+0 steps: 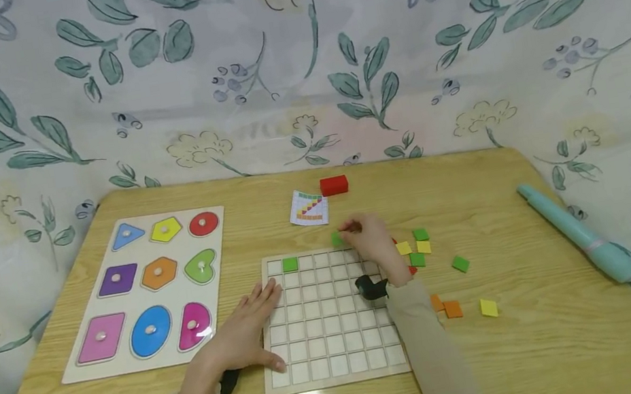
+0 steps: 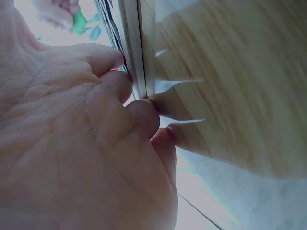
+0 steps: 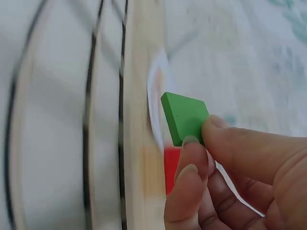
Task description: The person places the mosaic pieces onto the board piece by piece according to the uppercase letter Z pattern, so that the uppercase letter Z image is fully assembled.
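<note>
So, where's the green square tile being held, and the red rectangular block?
Held green square tile (image 3: 189, 117), right wrist view: its broad face.
Red rectangular block (image 1: 334, 186), head view: middle of its front side.

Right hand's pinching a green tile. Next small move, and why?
Probably lower the held green tile into the bare cell just right of the placed green tile: the right hand is near the grid board's far edge, the card shows green along its top, and the left hand rests on the board's left edge.

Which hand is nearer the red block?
Right: the right hand is just in front of the red block; the left hand is farther off leftward, touching the grid board.
</note>
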Action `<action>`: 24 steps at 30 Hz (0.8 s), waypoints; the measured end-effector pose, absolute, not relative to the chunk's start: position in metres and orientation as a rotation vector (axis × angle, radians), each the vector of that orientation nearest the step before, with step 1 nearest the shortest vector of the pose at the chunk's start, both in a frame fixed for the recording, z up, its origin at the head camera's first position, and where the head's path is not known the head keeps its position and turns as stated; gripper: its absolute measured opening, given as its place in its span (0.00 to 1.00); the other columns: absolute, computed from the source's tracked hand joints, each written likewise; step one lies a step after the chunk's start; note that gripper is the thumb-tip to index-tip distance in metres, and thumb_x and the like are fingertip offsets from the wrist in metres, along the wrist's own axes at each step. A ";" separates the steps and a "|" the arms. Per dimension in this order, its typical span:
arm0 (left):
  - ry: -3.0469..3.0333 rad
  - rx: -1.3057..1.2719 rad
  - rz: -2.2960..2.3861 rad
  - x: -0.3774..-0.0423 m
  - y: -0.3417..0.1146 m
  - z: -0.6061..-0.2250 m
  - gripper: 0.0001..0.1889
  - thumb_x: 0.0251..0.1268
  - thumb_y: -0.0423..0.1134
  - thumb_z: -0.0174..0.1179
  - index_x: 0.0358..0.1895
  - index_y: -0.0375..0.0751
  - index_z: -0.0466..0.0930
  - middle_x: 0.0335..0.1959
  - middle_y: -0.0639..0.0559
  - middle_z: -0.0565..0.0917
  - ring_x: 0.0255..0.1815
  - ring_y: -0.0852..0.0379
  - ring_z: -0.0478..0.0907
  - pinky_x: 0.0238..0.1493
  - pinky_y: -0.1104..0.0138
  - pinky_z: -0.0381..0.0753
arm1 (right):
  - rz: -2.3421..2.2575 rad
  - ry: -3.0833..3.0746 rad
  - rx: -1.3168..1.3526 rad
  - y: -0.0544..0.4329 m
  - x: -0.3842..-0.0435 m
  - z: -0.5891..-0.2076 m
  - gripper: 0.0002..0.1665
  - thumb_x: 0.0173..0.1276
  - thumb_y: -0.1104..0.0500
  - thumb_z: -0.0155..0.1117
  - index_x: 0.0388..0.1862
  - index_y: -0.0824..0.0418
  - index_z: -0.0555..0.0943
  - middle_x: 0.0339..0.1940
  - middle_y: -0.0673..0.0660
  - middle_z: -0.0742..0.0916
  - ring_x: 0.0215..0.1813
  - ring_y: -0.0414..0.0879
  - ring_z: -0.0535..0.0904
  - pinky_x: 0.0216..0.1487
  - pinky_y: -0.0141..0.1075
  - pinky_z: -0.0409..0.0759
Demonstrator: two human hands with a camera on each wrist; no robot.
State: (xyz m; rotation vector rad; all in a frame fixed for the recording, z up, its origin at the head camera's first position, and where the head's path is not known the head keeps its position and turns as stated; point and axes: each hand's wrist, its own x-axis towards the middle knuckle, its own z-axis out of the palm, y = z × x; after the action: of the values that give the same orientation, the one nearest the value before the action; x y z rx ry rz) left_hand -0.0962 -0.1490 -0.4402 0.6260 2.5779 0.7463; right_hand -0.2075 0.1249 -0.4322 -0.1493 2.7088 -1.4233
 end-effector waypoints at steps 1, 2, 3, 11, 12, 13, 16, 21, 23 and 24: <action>2.578 0.628 0.749 -0.096 -0.149 -0.441 0.66 0.33 0.56 0.78 0.76 0.32 0.47 0.79 0.35 0.47 0.79 0.33 0.40 0.76 0.40 0.42 | -1.417 2.698 -0.173 0.117 -0.207 -0.432 0.06 0.67 0.63 0.64 0.39 0.64 0.84 0.40 0.60 0.87 0.40 0.49 0.81 0.40 0.33 0.78; 2.577 0.627 0.751 -0.097 -0.149 -0.441 0.66 0.33 0.56 0.78 0.76 0.32 0.47 0.79 0.36 0.47 0.79 0.34 0.40 0.77 0.40 0.42 | -1.408 2.689 -0.196 0.109 -0.207 -0.433 0.06 0.67 0.62 0.64 0.39 0.63 0.84 0.39 0.60 0.87 0.39 0.49 0.81 0.39 0.33 0.78; 2.575 0.626 0.754 -0.097 -0.149 -0.441 0.66 0.33 0.56 0.78 0.76 0.32 0.47 0.79 0.36 0.47 0.79 0.34 0.40 0.77 0.40 0.42 | -1.389 2.680 -0.205 0.103 -0.206 -0.433 0.05 0.67 0.61 0.64 0.39 0.62 0.84 0.39 0.59 0.87 0.39 0.47 0.80 0.38 0.32 0.77; 2.574 0.619 0.768 -0.095 -0.149 -0.438 0.66 0.33 0.55 0.79 0.76 0.32 0.48 0.79 0.35 0.47 0.79 0.34 0.40 0.77 0.40 0.42 | -1.320 2.646 -0.276 0.071 -0.198 -0.441 0.04 0.66 0.62 0.66 0.37 0.62 0.84 0.37 0.57 0.88 0.38 0.45 0.81 0.39 0.31 0.78; 2.574 0.620 0.768 -0.095 -0.149 -0.438 0.66 0.33 0.55 0.79 0.76 0.31 0.48 0.79 0.35 0.47 0.79 0.34 0.40 0.77 0.40 0.42 | -1.315 2.652 -0.288 0.070 -0.198 -0.443 0.04 0.66 0.62 0.66 0.37 0.62 0.85 0.37 0.57 0.88 0.38 0.45 0.81 0.39 0.32 0.79; 2.575 0.621 0.764 -0.095 -0.149 -0.437 0.66 0.33 0.55 0.79 0.76 0.31 0.48 0.79 0.35 0.47 0.79 0.34 0.40 0.77 0.40 0.42 | -1.308 2.657 -0.292 0.068 -0.197 -0.444 0.04 0.65 0.62 0.66 0.37 0.62 0.85 0.37 0.57 0.88 0.38 0.45 0.82 0.40 0.33 0.79; 2.573 0.620 0.761 -0.095 -0.148 -0.436 0.66 0.33 0.55 0.79 0.76 0.31 0.48 0.79 0.35 0.47 0.79 0.34 0.40 0.77 0.40 0.42 | -1.278 2.675 -0.310 0.066 -0.196 -0.447 0.04 0.64 0.62 0.68 0.34 0.61 0.86 0.36 0.57 0.88 0.38 0.46 0.82 0.41 0.34 0.80; 2.582 0.618 0.751 -0.095 -0.147 -0.437 0.66 0.33 0.55 0.79 0.76 0.31 0.48 0.78 0.35 0.47 0.79 0.33 0.40 0.76 0.39 0.43 | -1.316 2.639 -0.290 0.070 -0.198 -0.449 0.06 0.62 0.61 0.69 0.37 0.61 0.85 0.43 0.59 0.85 0.43 0.49 0.82 0.42 0.35 0.80; 2.587 0.614 0.742 -0.095 -0.147 -0.436 0.66 0.33 0.55 0.79 0.76 0.31 0.49 0.78 0.35 0.48 0.79 0.33 0.41 0.76 0.40 0.43 | -1.381 2.574 -0.236 0.078 -0.201 -0.449 0.08 0.64 0.60 0.68 0.42 0.60 0.84 0.47 0.59 0.84 0.47 0.50 0.81 0.44 0.36 0.80; 2.588 0.614 0.738 -0.095 -0.147 -0.436 0.66 0.33 0.55 0.79 0.76 0.31 0.49 0.78 0.35 0.48 0.79 0.33 0.41 0.76 0.40 0.43 | -1.410 2.549 -0.213 0.083 -0.202 -0.448 0.10 0.64 0.60 0.67 0.44 0.59 0.84 0.48 0.59 0.85 0.48 0.50 0.82 0.44 0.36 0.80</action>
State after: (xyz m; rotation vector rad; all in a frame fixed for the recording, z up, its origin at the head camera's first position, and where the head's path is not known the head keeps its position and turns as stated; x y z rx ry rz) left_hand -0.0947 -0.1465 -0.4364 0.6140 2.5876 0.7383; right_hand -0.2022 0.0827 -0.4477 -0.2131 2.5487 -1.4101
